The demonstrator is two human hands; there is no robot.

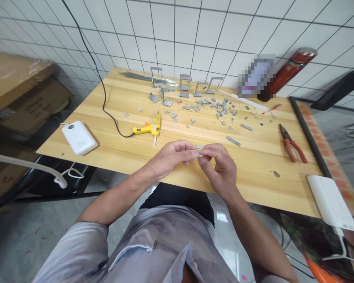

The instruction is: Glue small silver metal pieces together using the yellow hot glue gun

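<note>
My left hand [173,157] and my right hand [221,169] meet over the front of the wooden table, both with fingers pinched closed. Between their fingertips is a small grey piece [199,156], mostly covered, so its exact shape is unclear. Just beyond the fingers lies a flat grey strip [200,147]. A longer grey strip [233,141] rests to the right of it. Left of my hands, a yellow glue gun [149,128] lies on its side with a white glue stick poking out of its back end.
Several small grey frames [184,84] stand at the back, near thin metal rods [149,78]. Loose grey bits [222,108] are scattered mid-table. Red-handled pliers [292,145] lie right. White power banks [79,137] sit at both sides. A red flask [289,72] stands by the wall.
</note>
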